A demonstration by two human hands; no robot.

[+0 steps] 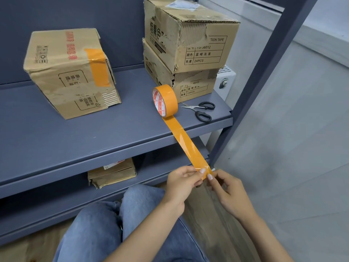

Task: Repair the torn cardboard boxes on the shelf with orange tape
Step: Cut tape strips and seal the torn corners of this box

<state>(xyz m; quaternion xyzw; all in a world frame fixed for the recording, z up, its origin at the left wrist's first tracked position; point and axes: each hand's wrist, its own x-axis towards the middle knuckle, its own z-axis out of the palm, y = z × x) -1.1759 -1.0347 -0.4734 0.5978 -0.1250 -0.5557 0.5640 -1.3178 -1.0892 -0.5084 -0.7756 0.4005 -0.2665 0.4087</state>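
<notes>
- Orange tape roll [164, 100] stands on edge on the grey shelf [56, 133], centre of frame, just in front of the lower box of a stack.
- A strip of tape [186, 142] runs from the roll over the shelf's front lip, down toward lower centre.
- Left hand [181, 183] and right hand [229, 191] both pinch the strip's free end between thumb and fingertips — one at each corner, thumbs close together.
- Stack of two cardboard boxes: upper box [190, 35], lower box [181, 80], upper centre-right; both show ripped outer paper with bare corrugation along their front corners.
- Taped box [69, 72] at upper left, tilted, well apart from the stack; an orange patch crosses its right edge.
- Black-handled scissors [201, 110] lie open just right of the roll.
- Flattened cardboard [112, 172] sits on the lower shelf — below centre.
</notes>
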